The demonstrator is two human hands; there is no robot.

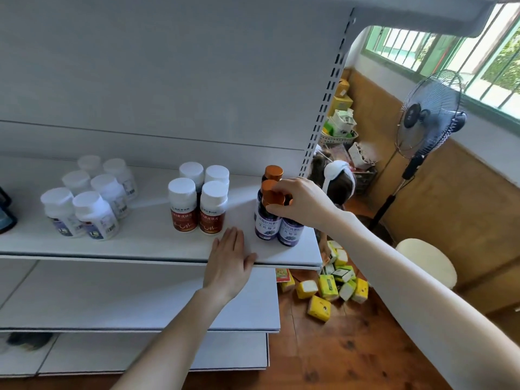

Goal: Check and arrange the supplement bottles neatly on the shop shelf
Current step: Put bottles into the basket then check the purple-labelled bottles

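Presently your right hand (298, 201) curls its fingers round the copper cap (270, 190) of a purple-labelled bottle (291, 232), which stands at the right end of the shelf (140, 249). Your left hand (229, 257) lies flat and empty on the shelf's front edge. Recommended: hold the bottle upright, turn its label forward, and square it with the red-labelled bottles (197, 215), clear of the edge.

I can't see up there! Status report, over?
Left grip flat on shelf edge. Right grip holds purple bottles by caps. Nothing blocking.
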